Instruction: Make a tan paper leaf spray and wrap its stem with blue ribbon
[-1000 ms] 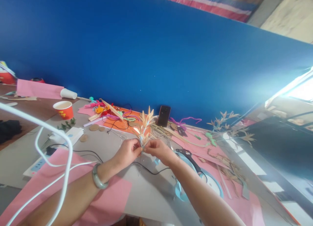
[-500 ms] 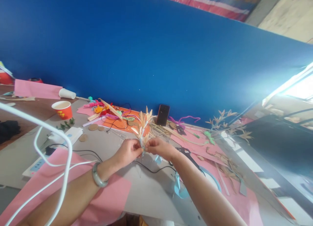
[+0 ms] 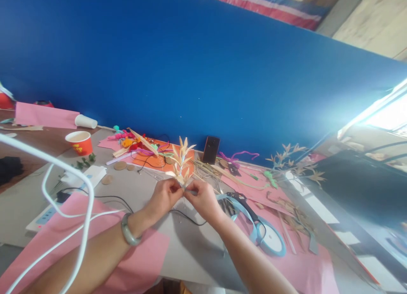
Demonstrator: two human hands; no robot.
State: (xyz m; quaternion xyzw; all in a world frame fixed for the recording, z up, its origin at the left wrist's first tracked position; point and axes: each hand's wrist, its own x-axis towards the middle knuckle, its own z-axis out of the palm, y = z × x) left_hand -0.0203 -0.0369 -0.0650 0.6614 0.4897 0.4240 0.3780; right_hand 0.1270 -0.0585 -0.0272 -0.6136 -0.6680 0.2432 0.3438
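In the head view, a sprig of pale, pointed dried leaves (image 3: 182,158) stands upright between my hands, with light blue wound along its stem. My left hand (image 3: 165,197) is closed, thumb and fingers pinching the lower stem. Against it my right hand (image 3: 203,199) is closed too, its fingertips at the stem's base on a light-blue ribbon (image 3: 246,208). That ribbon runs behind the hand and loops back to a white-centred roll (image 3: 271,239) lying at the right. The exact grip is partly hidden by the fingers.
A black phone (image 3: 211,150) leans on the blue wall. A red paper cup (image 3: 79,143) stands left. White cable (image 3: 90,201) arcs across the left foreground. Pink paper (image 3: 140,251) lies under my left arm. Another leafy sprig (image 3: 286,156) is at the right, beyond dried strips (image 3: 295,222).
Both hands have shifted slightly, and the sprig has moved a little left and down. The blue ribbon now loops out beside my right forearm, and the roll shows more fully.
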